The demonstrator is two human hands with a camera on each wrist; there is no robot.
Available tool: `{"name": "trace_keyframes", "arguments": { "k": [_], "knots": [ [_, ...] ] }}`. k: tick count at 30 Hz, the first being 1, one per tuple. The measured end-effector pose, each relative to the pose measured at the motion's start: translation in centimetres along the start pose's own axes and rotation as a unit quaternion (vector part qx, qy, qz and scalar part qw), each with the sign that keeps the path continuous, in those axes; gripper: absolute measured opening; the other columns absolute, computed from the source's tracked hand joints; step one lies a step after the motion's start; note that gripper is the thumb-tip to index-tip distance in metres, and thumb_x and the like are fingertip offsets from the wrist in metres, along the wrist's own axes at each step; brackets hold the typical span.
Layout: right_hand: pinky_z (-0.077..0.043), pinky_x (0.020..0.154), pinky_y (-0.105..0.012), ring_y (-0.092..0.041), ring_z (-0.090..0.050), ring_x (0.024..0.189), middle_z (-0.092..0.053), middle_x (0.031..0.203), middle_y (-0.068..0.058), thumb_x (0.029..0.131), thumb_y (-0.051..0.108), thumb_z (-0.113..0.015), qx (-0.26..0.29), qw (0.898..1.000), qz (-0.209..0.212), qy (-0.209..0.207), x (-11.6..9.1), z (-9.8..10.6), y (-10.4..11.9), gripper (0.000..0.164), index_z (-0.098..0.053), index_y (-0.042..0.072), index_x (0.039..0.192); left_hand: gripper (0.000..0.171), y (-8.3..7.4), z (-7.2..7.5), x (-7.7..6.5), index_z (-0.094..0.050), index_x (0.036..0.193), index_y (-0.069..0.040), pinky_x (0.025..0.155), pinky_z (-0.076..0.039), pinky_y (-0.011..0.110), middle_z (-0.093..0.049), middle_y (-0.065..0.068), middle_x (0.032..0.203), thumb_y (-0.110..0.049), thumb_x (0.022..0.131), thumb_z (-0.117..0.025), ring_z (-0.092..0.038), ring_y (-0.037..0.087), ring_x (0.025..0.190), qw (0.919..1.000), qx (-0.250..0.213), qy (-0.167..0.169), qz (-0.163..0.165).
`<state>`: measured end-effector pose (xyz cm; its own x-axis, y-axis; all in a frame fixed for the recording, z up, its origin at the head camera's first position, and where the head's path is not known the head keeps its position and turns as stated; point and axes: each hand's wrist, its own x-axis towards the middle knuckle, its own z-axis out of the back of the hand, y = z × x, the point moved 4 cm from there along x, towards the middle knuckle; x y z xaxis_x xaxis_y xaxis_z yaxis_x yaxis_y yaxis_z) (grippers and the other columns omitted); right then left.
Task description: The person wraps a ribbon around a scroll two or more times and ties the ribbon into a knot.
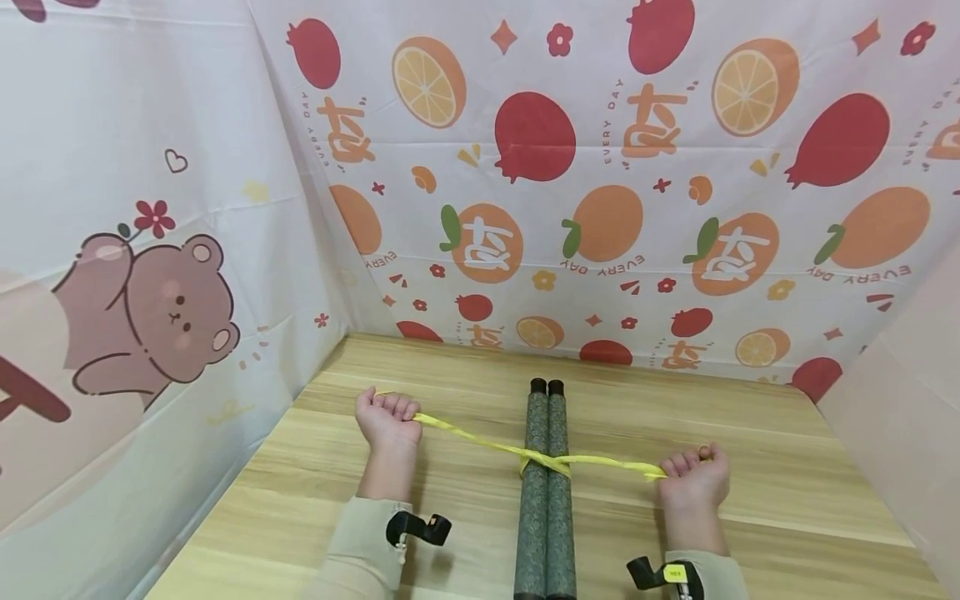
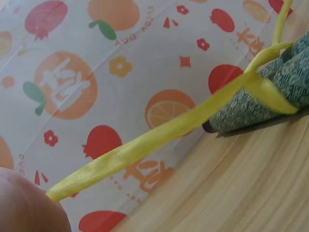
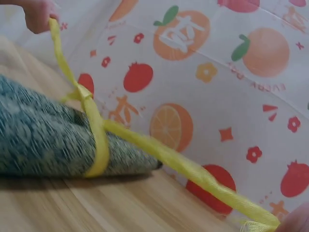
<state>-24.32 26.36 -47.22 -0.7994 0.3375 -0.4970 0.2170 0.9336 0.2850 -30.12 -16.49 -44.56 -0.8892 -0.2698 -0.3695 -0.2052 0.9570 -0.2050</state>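
Two green patterned rolls, like a scroll rolled from both ends, lie side by side on the wooden table, dark knobs at the far ends. A yellow ribbon loops round both and crosses over itself on top, seen close up in the right wrist view. To the left of the rolls my left hand grips one ribbon end with curled fingers. My right hand, on the other side, holds the opposite end, its frayed tip showing beside the fingers. Both lengths stretch out nearly straight from the crossing.
The wooden table meets a fruit-printed cloth at its back. A bear-printed cloth hangs along the left side, and a pale cloth borders the right. Black camera mounts sit on both sleeves.
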Motion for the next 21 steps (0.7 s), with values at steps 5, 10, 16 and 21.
{"name": "trace_keyframes", "arguments": {
  "k": [5, 10, 16, 21],
  "knots": [
    [-0.013, 0.047, -0.029, -0.013, -0.019, 0.047, -0.027, 0.053, 0.002, 0.102, 0.027, -0.046, -0.010, 0.999, 0.026, -0.022, 0.4, 0.6, 1.5, 0.032, -0.040, 0.015, 0.072, 0.048, -0.8, 0.1, 0.1, -0.024, 0.054, -0.018, 0.046, -0.016, 0.023, -0.025, -0.003, 0.041, -0.023, 0.100, -0.039, -0.018, 0.010, 0.043, 0.9999, -0.004, -0.006, -0.012],
    [-0.012, 0.048, -0.029, -0.013, -0.018, 0.047, -0.027, 0.052, 0.002, 0.102, 0.027, -0.045, -0.018, 0.998, 0.043, -0.032, 0.6, 1.1, 2.8, 0.034, -0.040, 0.015, 0.071, 0.050, -1.1, 0.2, -0.1, -0.024, 0.053, -0.016, 0.046, -0.014, 0.024, -0.025, -0.003, 0.040, -0.023, 0.101, -0.039, -0.018, 0.011, 0.043, 0.9998, -0.012, -0.013, -0.008],
    [-0.012, 0.048, -0.030, -0.014, -0.016, 0.048, -0.023, 0.053, 0.002, 0.103, 0.027, -0.043, -0.045, 0.997, 0.049, -0.040, 0.9, 1.7, 3.6, 0.035, -0.038, 0.015, 0.070, 0.053, -1.5, 0.5, 0.0, -0.024, 0.050, -0.016, 0.045, -0.014, 0.025, -0.022, -0.003, 0.042, -0.022, 0.101, -0.037, -0.017, 0.011, 0.041, 0.9993, -0.018, -0.030, -0.012],
    [-0.014, 0.046, -0.030, -0.013, -0.016, 0.047, -0.024, 0.051, 0.002, 0.103, 0.028, -0.044, -0.065, 0.995, 0.051, -0.057, 1.1, 2.1, 3.8, 0.036, -0.038, 0.016, 0.069, 0.055, -1.8, 1.0, 0.0, -0.025, 0.048, -0.016, 0.046, -0.013, 0.025, -0.019, -0.003, 0.043, -0.024, 0.101, -0.036, -0.015, 0.011, 0.043, 0.9988, -0.003, -0.047, -0.016]
  ]
}}
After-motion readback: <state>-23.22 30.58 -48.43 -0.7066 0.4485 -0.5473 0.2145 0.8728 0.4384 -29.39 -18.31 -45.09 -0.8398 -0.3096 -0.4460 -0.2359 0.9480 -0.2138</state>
